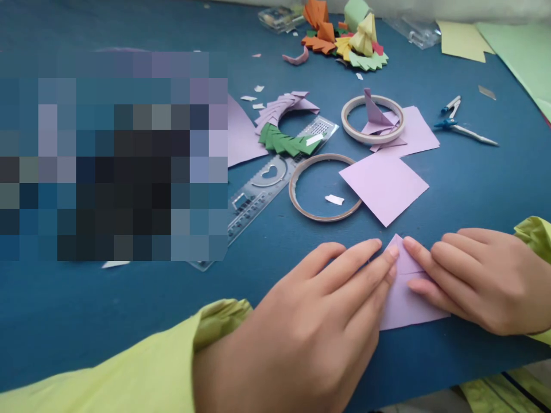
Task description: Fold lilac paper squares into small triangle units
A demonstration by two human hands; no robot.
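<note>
A small lilac paper, partly folded to a point at the top, lies near the front edge of the blue table. My left hand lies flat on its left side, fingers stretched out and pressing the fold. My right hand rests on the right side of the lilac paper, fingers extended and fingertips pressing near the tip. Both wrists wear yellow-green sleeves.
Beyond the hands lie a lilac paper square, two tape rings, a clear ruler, a ring of folded lilac and green pieces, a compass, a colourful folded paper pile and paper sheets. A blurred-out area covers the left.
</note>
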